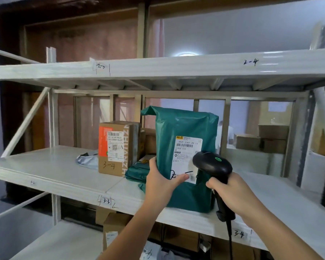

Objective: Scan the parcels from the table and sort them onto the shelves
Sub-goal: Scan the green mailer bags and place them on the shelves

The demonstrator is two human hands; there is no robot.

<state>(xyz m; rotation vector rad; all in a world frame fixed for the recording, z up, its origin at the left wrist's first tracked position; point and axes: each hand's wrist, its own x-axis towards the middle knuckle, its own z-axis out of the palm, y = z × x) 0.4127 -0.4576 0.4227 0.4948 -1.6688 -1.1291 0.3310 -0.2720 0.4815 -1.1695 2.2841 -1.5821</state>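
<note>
Head view: left hand [160, 182] grips the green poly-mailer parcel [186, 158] upright on the shelf [54, 169] — right hand [231, 190] clasps the black barcode scanner [212, 166] at its label [188, 156].

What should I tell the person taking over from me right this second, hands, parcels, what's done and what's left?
Left hand holds the green mailer bag upright on the shelf section marked 3-4.
Right hand grips the barcode scanner, aimed at the bag's shipping label.
Already shelved: cardboard box marked 3-4, a flat green mailer, a grey poly bag.
Left: let go of the bag here, then fetch the next parcel; the table is out of view.
</note>
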